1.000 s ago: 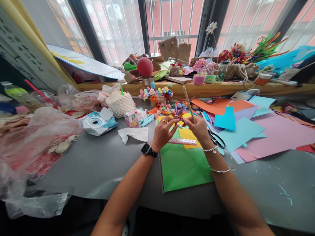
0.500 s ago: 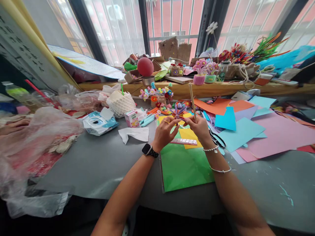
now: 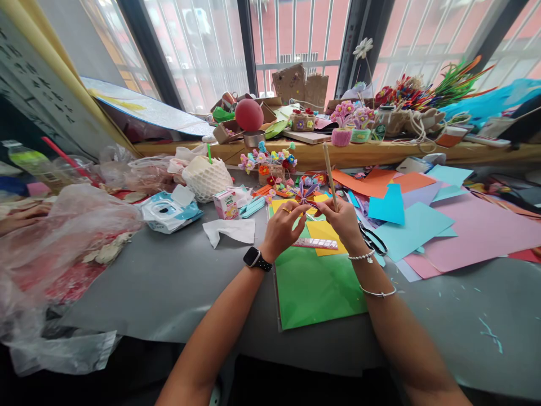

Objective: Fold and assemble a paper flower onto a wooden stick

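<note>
A small purple paper flower (image 3: 304, 194) with thin, spread petals is held up between my hands. My left hand (image 3: 285, 224) pinches its left side with thumb and fingertips. On the other side my right hand (image 3: 340, 219) grips a petal, and a thin wooden stick (image 3: 329, 172) stands upright from the same hand. Below them lie a green paper sheet (image 3: 319, 290), yellow paper (image 3: 325, 232) and a pinkish ruler (image 3: 316, 243). Black-handled scissors (image 3: 372, 239) rest just right of my right wrist. My fingers partly hide the flower's lower petals.
Pink paper (image 3: 486, 231) and light-blue sheets spread on the right. To the left are a wipes packet (image 3: 171, 210), a white tissue (image 3: 230, 230), a small pink box (image 3: 226, 204) and a netted coconut (image 3: 207, 179). Another person's hand (image 3: 27, 217) rests by plastic bags at far left.
Both hands keep nearly the same pose around the purple flower. The whole view has shifted very slightly; nothing has been let go or picked up.
</note>
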A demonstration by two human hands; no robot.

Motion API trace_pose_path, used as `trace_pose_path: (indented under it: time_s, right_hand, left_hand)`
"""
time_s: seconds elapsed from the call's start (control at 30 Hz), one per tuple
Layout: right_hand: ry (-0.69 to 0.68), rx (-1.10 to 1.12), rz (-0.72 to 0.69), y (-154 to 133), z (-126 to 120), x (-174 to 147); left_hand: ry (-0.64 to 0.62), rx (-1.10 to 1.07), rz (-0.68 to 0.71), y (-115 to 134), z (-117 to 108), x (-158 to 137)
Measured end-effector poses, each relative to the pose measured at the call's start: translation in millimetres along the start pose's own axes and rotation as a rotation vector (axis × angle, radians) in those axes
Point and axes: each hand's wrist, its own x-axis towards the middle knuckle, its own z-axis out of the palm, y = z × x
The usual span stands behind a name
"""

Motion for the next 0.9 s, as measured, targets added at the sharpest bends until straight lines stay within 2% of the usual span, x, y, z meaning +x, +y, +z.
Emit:
trace_pose_path:
  time_s: [0.5,0.77,0.9]
  right_hand:
    - [-0.023,-0.034,0.001,1.4,-0.1,-0.5]
    - [-0.079,0.036,0.053,-0.7,4.6,-2.5]
    - [-0.083,0.021,0.029,-1.6,9.7,-5.5]
  left_hand:
    - [0.026,0.018,0.012,-0.5,1.7,-1.1]
    - [0.038,0.166,0.048,-0.3,1.7,-1.9]
    - [0.072,0.243,0.025,-1.1,3.0,-2.0]
